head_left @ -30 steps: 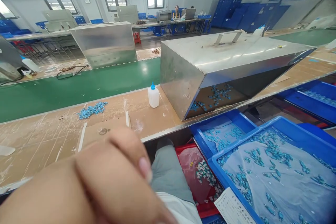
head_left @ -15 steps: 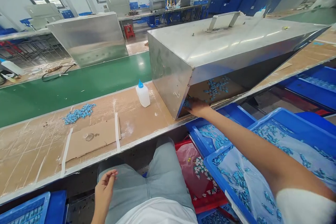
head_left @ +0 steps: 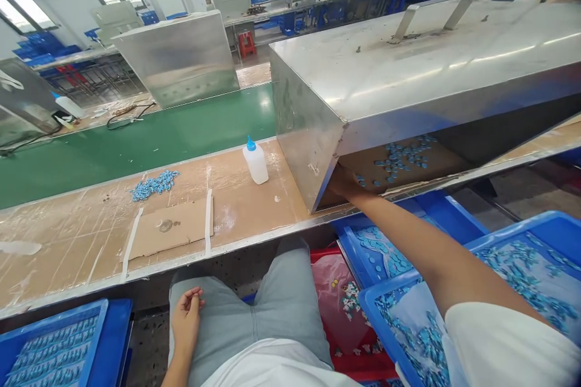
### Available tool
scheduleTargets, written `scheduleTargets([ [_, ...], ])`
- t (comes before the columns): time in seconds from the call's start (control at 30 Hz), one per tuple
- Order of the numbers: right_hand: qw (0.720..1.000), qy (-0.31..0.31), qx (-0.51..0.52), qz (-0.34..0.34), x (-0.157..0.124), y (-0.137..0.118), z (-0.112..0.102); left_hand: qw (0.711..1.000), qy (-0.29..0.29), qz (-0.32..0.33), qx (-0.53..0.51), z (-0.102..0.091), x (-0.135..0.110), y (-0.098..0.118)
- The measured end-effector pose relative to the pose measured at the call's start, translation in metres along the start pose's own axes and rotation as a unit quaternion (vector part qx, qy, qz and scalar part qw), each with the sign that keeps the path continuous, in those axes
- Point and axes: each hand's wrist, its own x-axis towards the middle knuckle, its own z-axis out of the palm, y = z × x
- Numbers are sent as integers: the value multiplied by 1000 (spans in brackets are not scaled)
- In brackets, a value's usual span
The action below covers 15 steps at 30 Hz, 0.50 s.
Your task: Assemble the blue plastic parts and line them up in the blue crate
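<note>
My right hand (head_left: 344, 182) reaches under the open front of a large steel hood (head_left: 408, 78) on the bench, at its left corner beside scattered small blue parts (head_left: 402, 157). Its fingers are hidden in the shadow under the hood. My left hand (head_left: 187, 313) rests on my left thigh, fingers curled loosely together with nothing seen in them. Another pile of blue parts (head_left: 154, 184) lies on the cardboard-covered bench (head_left: 68, 242) to the left.
A white squeeze bottle with a blue cap (head_left: 255, 161) stands beside the hood. A green conveyor belt (head_left: 136, 145) runs behind the bench. Blue bins of blue parts (head_left: 521, 254) and a red bin (head_left: 345, 314) sit at my right; another blue tray (head_left: 49, 344) at my lower left. A person sits far back.
A second ago a hand filled the foreground; it has since dropped to my thigh. My right arm has reached under the hood and sits slightly deeper now. The view shifted closer and right.
</note>
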Motion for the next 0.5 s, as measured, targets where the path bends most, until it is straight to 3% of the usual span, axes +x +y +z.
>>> scheduleTargets([
  [0.17, 1000, -16, 5, -3, 1, 1, -4, 1000, -23, 12, 4, 14, -11, 10],
  [0.5, 999, -37, 34, 22, 11, 5, -10, 998, -45, 30, 25, 12, -12, -4],
])
